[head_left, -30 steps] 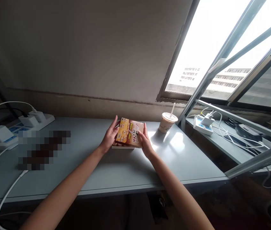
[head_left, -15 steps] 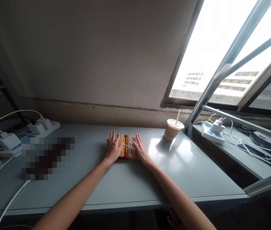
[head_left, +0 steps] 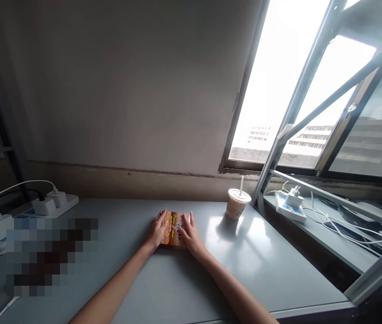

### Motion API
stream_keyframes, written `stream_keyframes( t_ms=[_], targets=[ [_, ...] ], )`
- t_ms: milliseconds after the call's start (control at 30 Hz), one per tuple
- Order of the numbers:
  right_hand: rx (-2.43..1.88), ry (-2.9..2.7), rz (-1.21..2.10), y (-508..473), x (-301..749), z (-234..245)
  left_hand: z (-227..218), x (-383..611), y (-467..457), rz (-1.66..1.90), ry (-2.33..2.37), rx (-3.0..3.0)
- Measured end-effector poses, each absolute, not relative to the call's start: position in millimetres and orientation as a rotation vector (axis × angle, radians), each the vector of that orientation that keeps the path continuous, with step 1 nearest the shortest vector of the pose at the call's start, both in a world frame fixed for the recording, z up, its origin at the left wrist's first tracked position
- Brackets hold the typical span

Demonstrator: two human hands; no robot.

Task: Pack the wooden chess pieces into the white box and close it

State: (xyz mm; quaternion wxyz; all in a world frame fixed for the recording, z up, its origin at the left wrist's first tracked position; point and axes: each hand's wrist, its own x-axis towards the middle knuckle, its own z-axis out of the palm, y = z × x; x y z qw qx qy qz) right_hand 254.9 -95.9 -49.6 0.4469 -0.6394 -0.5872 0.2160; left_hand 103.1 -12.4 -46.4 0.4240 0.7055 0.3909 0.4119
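A flat brown and yellow snack box (head_left: 174, 243) with printed lettering lies on the grey table, its printed face up. My left hand (head_left: 158, 229) is on its left side, the fingers bent along the edge and the thumb on the printed face. From the right, my right hand (head_left: 193, 236) holds the other side, its thumb reaching over the top and its fingers along the far right corner. Both hands partly cover the box, and its underside is hidden.
A lidded drink cup (head_left: 238, 203) with a straw stands at the back right of the table (head_left: 245, 270). Power strips with white plugs sit at left (head_left: 65, 206) and on the right-hand desk (head_left: 290, 207). A pixelated dark patch covers something at left. Metal posts rise by the window.
My fingers, spread flatter before, now bend more closely around the box's sides. The view has tilted up, so the table and box appear lower.
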Motion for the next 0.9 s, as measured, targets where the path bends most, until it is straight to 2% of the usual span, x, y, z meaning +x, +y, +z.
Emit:
stream_keyframes(
  t_ms=[233,400,533,667,733,800,900],
  targets=[
    [-1.678,-1.408,0.581,-90.1,249.4,-44.9,-30.5,93.3,-19.3,0.689,1.381,2.155],
    [-1.612,-1.398,0.483,-91.4,242.1,-49.6,-34.2,94.1,-20.3,0.536,1.418,2.243],
    [-1.516,-1.257,0.346,-99.2,242.5,-36.0,-46.8,93.3,-10.8,0.651,1.379,2.213],
    [-1.467,-0.814,-0.307,-106.4,285.2,-1.5,-61.1,92.9,7.3,0.981,1.305,1.999],
    [-1.493,-0.633,-0.498,-108.6,325.8,10.0,-66.4,92.3,15.7,1.174,1.239,1.908],
    [-1.523,-0.515,-0.538,-110.1,370.1,11.1,-69.8,90.9,21.2,1.272,1.183,1.888],
    [-1.550,-0.578,-0.330,-110.7,424.1,-2.7,-71.3,88.4,23.8,1.262,1.149,1.940]
  ],
)
